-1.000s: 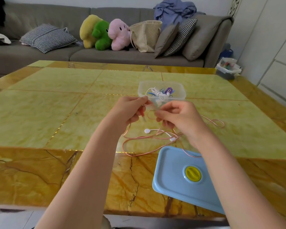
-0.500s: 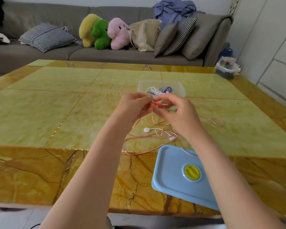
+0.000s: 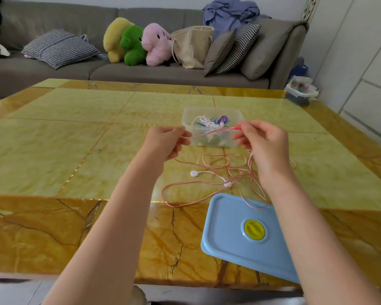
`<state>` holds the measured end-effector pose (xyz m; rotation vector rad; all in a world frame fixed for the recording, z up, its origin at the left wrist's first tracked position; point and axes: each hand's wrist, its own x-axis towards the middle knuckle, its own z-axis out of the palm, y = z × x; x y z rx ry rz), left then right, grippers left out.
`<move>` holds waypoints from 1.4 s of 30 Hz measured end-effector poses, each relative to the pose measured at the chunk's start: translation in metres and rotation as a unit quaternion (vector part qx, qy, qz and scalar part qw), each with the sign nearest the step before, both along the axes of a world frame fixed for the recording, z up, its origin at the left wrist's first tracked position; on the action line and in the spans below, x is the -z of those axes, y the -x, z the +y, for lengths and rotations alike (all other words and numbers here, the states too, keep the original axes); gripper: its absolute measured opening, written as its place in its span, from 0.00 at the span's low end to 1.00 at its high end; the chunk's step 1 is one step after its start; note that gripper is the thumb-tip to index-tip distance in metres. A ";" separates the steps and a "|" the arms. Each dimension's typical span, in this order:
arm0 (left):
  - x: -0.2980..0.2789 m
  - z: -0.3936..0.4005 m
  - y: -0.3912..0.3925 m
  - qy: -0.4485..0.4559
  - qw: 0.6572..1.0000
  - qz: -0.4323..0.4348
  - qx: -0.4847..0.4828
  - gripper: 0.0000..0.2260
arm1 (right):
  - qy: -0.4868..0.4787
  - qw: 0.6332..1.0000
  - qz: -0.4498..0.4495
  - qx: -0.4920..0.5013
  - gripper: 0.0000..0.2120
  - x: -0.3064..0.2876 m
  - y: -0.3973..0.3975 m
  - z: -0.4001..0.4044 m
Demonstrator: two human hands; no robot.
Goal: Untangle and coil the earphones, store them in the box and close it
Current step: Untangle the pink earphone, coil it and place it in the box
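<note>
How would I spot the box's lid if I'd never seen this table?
Start at the yellow marble table and look to its near edge, by the person's right forearm. The lid lies flat there: a pale blue rounded rectangle with a round yellow knob, unlike the clear box farther back.

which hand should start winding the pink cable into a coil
Right. The right hand already pinches the red plug end of the pink earphone cable, and the slack loops lie below it; the left hand can feed cable.

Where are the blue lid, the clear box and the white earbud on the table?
blue lid [image 3: 227, 234]: head view, flat blue top left of the yellow knob.
clear box [image 3: 237, 116]: head view, right rim.
white earbud [image 3: 193, 173]: head view, round head.
</note>
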<state>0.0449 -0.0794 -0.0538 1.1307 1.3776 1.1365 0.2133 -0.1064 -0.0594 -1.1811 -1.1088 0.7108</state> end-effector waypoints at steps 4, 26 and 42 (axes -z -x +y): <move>0.006 0.001 0.005 -0.047 0.978 0.202 -0.026 0.09 | 0.078 0.997 0.004 -0.023 0.04 0.004 -0.008 0.002; -0.019 -0.009 -0.023 -0.070 0.938 -0.301 0.156 0.17 | 0.217 0.905 0.053 -0.362 0.17 0.007 0.019 -0.010; 0.004 -0.020 -0.006 0.171 0.951 -0.017 0.259 0.16 | 0.201 0.906 0.177 -0.328 0.10 -0.001 -0.001 0.007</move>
